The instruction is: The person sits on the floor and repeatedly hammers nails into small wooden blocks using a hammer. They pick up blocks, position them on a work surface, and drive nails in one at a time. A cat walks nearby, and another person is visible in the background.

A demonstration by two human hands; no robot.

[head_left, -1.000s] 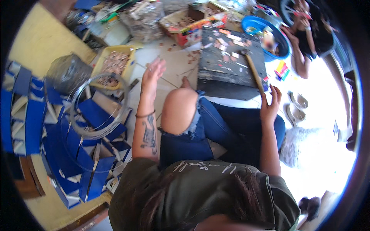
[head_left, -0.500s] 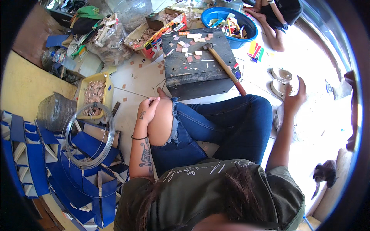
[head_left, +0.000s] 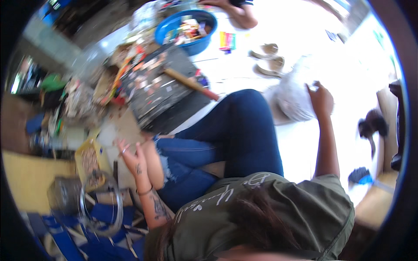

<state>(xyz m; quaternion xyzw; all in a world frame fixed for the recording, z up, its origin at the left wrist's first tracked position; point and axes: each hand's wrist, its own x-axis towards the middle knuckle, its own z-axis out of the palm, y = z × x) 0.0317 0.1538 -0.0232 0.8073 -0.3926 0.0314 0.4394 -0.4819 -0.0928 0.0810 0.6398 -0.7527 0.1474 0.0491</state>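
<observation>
I sit on the floor in blue jeans and an olive shirt. My left hand [head_left: 133, 158] is raised beside my bare left knee [head_left: 153, 167], fingers apart and holding nothing. My right arm stretches out to the right, and my right hand [head_left: 321, 99] rests on the upper edge of a pale crumpled bag [head_left: 289, 104] on the white floor, fingers curled onto it. In front of my knees lies a dark slab [head_left: 163, 93] strewn with small tile pieces. A wooden-handled hammer [head_left: 191, 85] lies across it. The picture is motion-blurred.
A blue basin [head_left: 167, 30] of coloured bits stands beyond the slab, with another person's arm [head_left: 237, 13] by it. A yellow tray [head_left: 89, 158], a clear tub [head_left: 65, 195], a wire ring [head_left: 102, 204] and blue-and-white panels [head_left: 87, 237] lie at my left. Sandals [head_left: 265, 65] and a small dark shape [head_left: 372, 124] are on the right.
The view has swung right and down. My left hand lifted off my knee and spread its fingers. My right hand moved from the open floor onto the pale bag.
</observation>
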